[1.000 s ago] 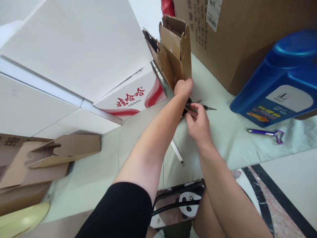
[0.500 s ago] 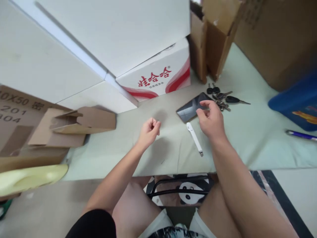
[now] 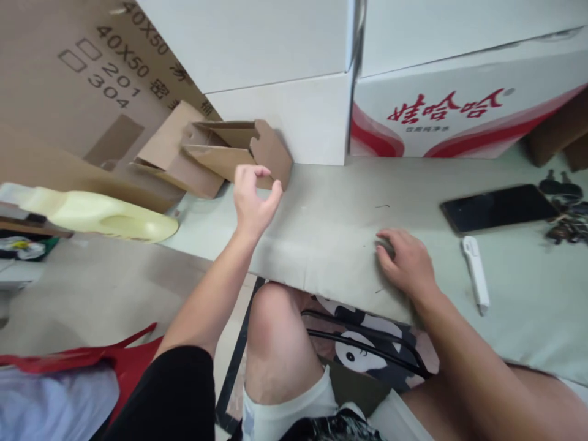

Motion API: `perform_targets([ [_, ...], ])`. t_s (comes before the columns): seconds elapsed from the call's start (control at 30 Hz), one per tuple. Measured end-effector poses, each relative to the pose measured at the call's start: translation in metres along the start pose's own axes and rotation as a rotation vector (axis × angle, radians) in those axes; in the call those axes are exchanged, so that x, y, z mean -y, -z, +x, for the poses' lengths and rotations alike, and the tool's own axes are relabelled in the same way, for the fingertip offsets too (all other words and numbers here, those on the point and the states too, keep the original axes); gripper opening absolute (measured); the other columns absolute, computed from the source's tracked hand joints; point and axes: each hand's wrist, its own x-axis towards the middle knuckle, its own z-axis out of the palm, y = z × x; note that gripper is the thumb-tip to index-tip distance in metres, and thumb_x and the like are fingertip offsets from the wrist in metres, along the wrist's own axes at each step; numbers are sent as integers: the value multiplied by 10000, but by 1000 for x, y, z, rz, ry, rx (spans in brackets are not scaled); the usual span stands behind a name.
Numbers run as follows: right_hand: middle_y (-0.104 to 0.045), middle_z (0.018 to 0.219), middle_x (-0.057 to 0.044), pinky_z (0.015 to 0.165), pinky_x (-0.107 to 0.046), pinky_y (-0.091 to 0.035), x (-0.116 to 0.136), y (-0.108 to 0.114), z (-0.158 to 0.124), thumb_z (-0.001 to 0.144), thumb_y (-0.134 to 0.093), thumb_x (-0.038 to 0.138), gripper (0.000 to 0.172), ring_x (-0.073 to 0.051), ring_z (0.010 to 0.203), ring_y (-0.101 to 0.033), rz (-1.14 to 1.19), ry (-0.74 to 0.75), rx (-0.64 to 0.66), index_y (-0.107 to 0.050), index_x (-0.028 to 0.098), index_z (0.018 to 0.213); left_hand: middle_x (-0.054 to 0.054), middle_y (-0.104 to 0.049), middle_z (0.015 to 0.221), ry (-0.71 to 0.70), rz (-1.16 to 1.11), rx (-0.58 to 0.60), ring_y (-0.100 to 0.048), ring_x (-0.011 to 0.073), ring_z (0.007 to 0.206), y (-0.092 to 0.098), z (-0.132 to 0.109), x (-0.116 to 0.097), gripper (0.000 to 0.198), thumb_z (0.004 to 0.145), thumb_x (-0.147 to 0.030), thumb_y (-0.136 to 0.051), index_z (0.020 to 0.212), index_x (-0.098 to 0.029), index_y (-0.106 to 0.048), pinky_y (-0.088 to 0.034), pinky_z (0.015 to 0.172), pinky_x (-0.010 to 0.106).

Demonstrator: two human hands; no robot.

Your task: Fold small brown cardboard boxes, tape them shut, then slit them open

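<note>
My left hand [image 3: 253, 199] is raised in front of a small open cardboard box [image 3: 271, 144], with thumb and fingers spread in a C shape and nothing visible between them. Low over the cloth-covered table [image 3: 321, 226], my right hand [image 3: 408, 260] has loosely curled fingers, thumb apart from the index finger, and I see nothing in it. Thin dark bits, too small to name, lie near it, one of them a short curved strand [image 3: 383, 206]. To its right are a white utility knife [image 3: 476, 272] and a black smartphone [image 3: 500, 207].
A bunch of keys [image 3: 569, 226] lies beyond the phone. White cartons [image 3: 441, 122] line the back of the table. At the left are another small cardboard box [image 3: 172, 147], a large printed carton [image 3: 92, 128] and a pale yellow bottle [image 3: 110, 214] on its side.
The view has swung left. My left hand has moved left to the cardboard box and opened from a closed pinch. My right hand has left the phone and come down left of the utility knife.
</note>
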Motion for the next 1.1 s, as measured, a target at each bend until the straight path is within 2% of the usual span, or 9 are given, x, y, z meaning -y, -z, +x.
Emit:
perform_targets([
  [0.1, -760, 1090, -122, 889, -494, -517, 1, 1, 0, 875, -529, 244, 199, -322, 999, -697, -141, 53, 18, -649, 222, 1033, 132, -641, 1252, -22, 194, -80, -564, 319, 1267, 8, 33, 23, 311, 810, -362, -717, 1088, -265, -616, -450, 1103, 469],
  [0.23, -758, 1097, -113, 894, -474, -494, 6, 1, -1, 869, -534, 224, 150, -306, 997, -684, -217, 66, 32, -641, 225, 974, 118, -688, 1192, 30, 268, -24, -530, 374, 1282, -3, 61, 47, 271, 795, -489, -745, 958, -297, -644, -410, 1112, 565],
  [0.33, -756, 1100, -115, 898, -476, -477, 9, 1, 0, 864, -532, 224, 127, -307, 1004, -671, -221, 47, 37, -640, 227, 930, 126, -703, 1083, 49, 241, 33, -514, 390, 1250, -11, 64, 52, 268, 863, -521, -662, 798, -266, -609, -405, 1080, 607],
  [0.43, -753, 1107, -119, 903, -480, -466, 10, 1, 0, 860, -528, 226, 121, -311, 1024, -662, -222, 31, 37, -641, 227, 905, 129, -682, 1047, 36, 191, 82, -493, 376, 1220, -9, 53, 43, 321, 905, -524, -623, 751, -246, -577, -423, 1054, 581],
  [0.63, -745, 1080, -140, 925, -520, -470, 10, 1, 1, 831, -515, 223, 127, -323, 1008, -654, -162, -4, 22, -638, 222, 860, 102, -614, 910, -95, 164, 283, -500, 341, 1150, 18, 1, -9, 322, 950, -453, -616, 737, -220, -552, -379, 1086, 502],
  [0.77, -735, 1009, -140, 917, -526, -497, 10, 1, -2, 817, -519, 235, 114, -314, 957, -662, -74, -34, -18, -625, 226, 856, 85, -618, 894, -224, 146, 397, -502, 329, 1107, 38, -43, -61, 280, 969, -429, -595, 790, -219, -635, -406, 997, 495],
  [0.87, -720, 1038, -137, 916, -497, -540, 12, 9, -13, 856, -495, 278, 168, -296, 1007, -677, 9, -63, -106, -606, 227, 972, 91, -642, 902, -274, 133, 430, -504, 335, 1098, 46, -72, -103, 259, 977, -434, -608, 834, -235, -693, -404, 912, 494],
  [0.97, -679, 1146, -125, 960, -488, -554, 21, 28, -29, 932, -464, 363, 233, -275, 1113, -670, 160, -22, -316, -550, 247, 1115, 90, -664, 925, -347, 75, 410, -520, 311, 1048, 41, -91, -141, 275, 984, -465, -612, 855, -251, -728, -381, 842, 468],
  [1.1, -633, 1186, -64, 1012, -546, -525, 40, 64, -30, 930, -568, 472, 271, -290, 1165, -641, 378, 266, -662, -599, 312, 1146, 76, -662, 917, -465, -24, 315, -540, 266, 985, 15, -96, -179, 298, 1005, -459, -601, 869, -241, -753, -336, 787, 430],
])
